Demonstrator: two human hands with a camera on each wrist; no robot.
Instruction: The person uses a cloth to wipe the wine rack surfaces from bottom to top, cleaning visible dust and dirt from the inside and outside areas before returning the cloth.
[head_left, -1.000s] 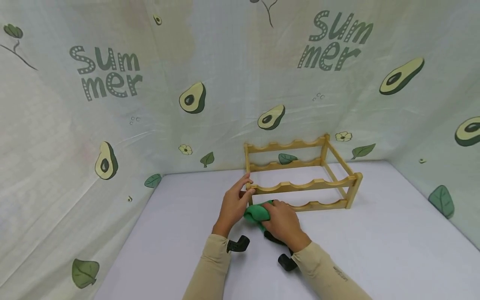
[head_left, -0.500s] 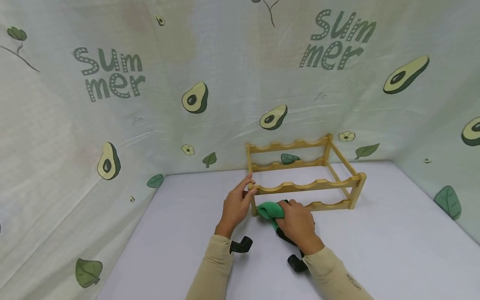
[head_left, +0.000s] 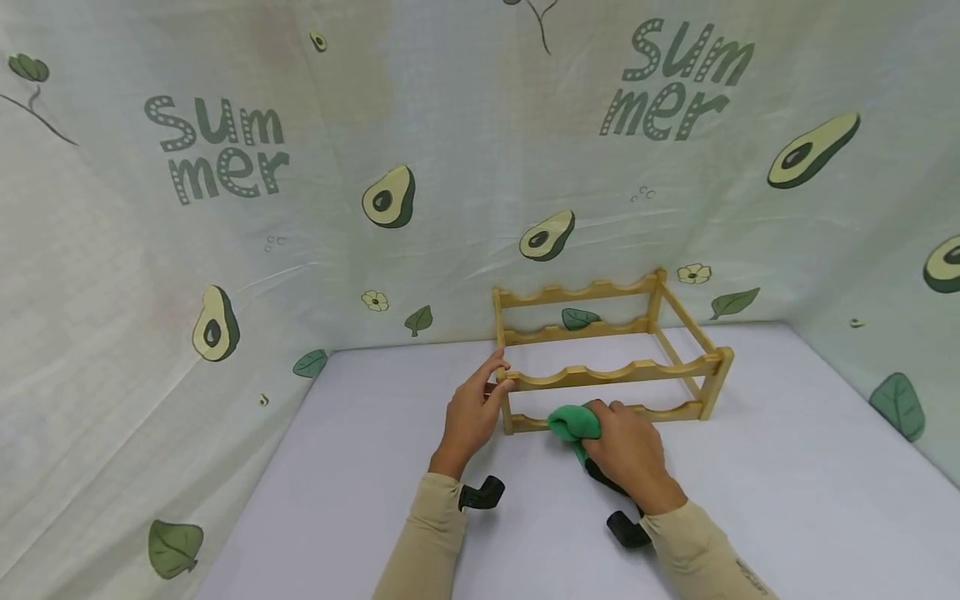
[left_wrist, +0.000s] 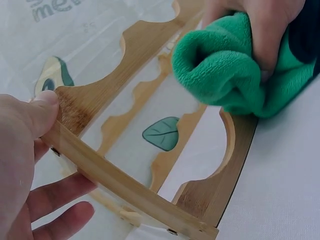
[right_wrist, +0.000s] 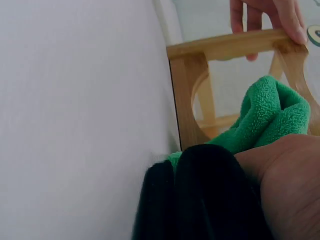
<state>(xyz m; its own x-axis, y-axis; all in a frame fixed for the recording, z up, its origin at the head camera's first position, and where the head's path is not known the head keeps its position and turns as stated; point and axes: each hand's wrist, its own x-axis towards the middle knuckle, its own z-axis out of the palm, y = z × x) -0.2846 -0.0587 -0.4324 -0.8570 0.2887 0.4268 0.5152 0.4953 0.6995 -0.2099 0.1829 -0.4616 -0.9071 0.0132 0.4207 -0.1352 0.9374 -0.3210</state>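
Observation:
A light wooden rack (head_left: 611, 374) with scalloped rails stands on the white table. At its near left upper corner my left hand (head_left: 471, 415) grips the end piece, thumb on top in the left wrist view and other fingers behind it. My right hand (head_left: 626, 446) holds a bunched green cloth (head_left: 574, 422) against the lower front rail (left_wrist: 202, 195), left of the rail's middle. The cloth's fold bulges out past the thumb in the left wrist view. Dark fabric (right_wrist: 215, 185) trails below the right hand and fills the lower part of the right wrist view.
A pale curtain (head_left: 450, 125) printed with avocados, leaves and lettering rises behind the table and along both sides. Short black mounts (head_left: 483, 493) jut from the wrists. The white tabletop (head_left: 360, 450) runs left and right of the rack.
My right hand has slid the green cloth rightward along the lower front rail from the left corner. The left hand keeps its grip on the rack's corner.

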